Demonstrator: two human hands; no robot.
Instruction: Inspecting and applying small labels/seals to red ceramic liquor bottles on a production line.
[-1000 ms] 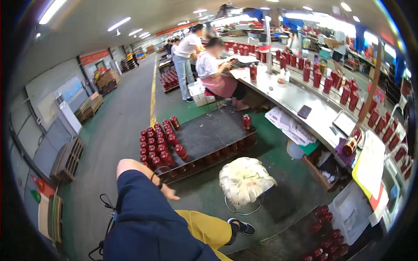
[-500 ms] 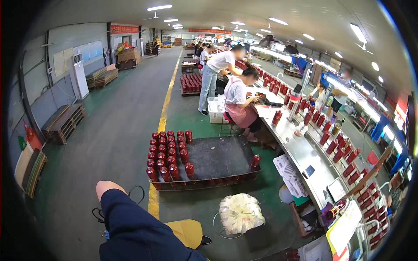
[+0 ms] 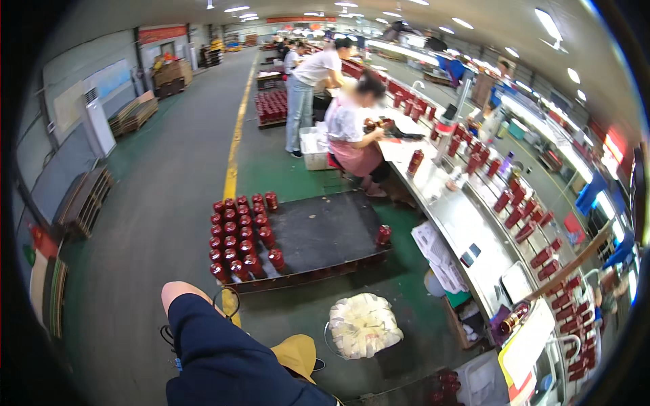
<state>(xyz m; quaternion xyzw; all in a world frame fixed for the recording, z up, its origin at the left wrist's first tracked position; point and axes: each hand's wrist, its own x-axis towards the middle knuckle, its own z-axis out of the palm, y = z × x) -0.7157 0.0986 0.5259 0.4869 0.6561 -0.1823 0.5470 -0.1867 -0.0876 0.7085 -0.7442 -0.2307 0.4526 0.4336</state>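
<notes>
Ahead of your left grip's arm, glossy dark red bottles (image 3: pixel 239 233) with rounded tops stand in close rows on a flat, scuffed black platform (image 3: pixel 325 223); a lone red bottle (image 3: pixel 383 235) stands at its right-hand end. To the right of that same arm is a round stool (image 3: pixel 365 325), its seat wrapped in pale, creased material above a thin ring. Your navy cloth sleeve (image 3: pixel 223 352) ends near your bare elbow (image 3: pixel 183 294), with mustard trousers (image 3: pixel 296 353) beside it.

Your left grip is hidden and your right grip is out of view, so I cannot tell whether either is spread, pressed together or pinching anything. The bottles at the lower edge (image 3: pixel 443 387) are dim and hard to count.

Farther right of your left arm, a long, smooth, shiny surface (image 3: pixel 457 213) carries more bottles, papers and a tray. Beyond the platform, a co-worker in a pink apron (image 3: pixel 355 159) sits at it. A yellow line (image 3: pixel 233 162) crosses the grey and green floor.
</notes>
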